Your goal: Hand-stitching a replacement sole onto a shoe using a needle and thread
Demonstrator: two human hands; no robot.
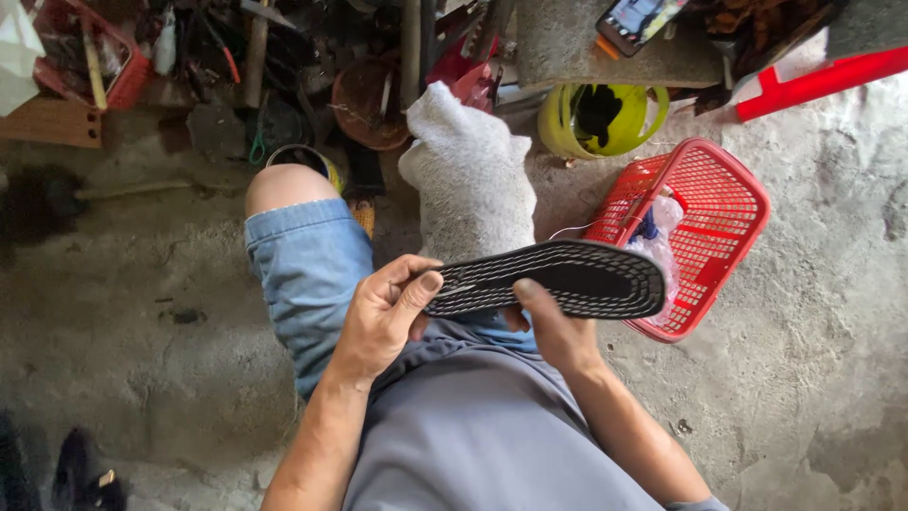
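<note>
1. Where the person's lap fills the lower middle of the view, both hands hold one black shoe sole [558, 277] flat, its ribbed tread facing up and its long axis running from nine o'clock to three o'clock.
2. The left hand [383, 317] is closed on the sole's nine o'clock end: the thumb lies pressed along the top of the tread and the fingers curl in beside it.
3. The right hand [553, 331] grips from the six o'clock side, thumb tip resting on the near edge of the sole and the fingers hidden underneath.
4. At twelve o'clock from the sole stands a foot in a grey-white sock [470, 175], touching or just behind the sole's far edge; which one cannot be told.
5. At three o'clock, just beside the sole's rounded end, a red plastic basket [728, 203] sits on the concrete floor [832, 312] with a clear plastic bag [657, 237] inside it.
6. At one o'clock, farther off, lies a yellow helmet [601, 118], open side up.
7. At ten o'clock the person's bare knee [284, 185] shows above denim shorts [312, 270].
8. At five o'clock, a grey shirt [473, 426] covers the lap.
</note>
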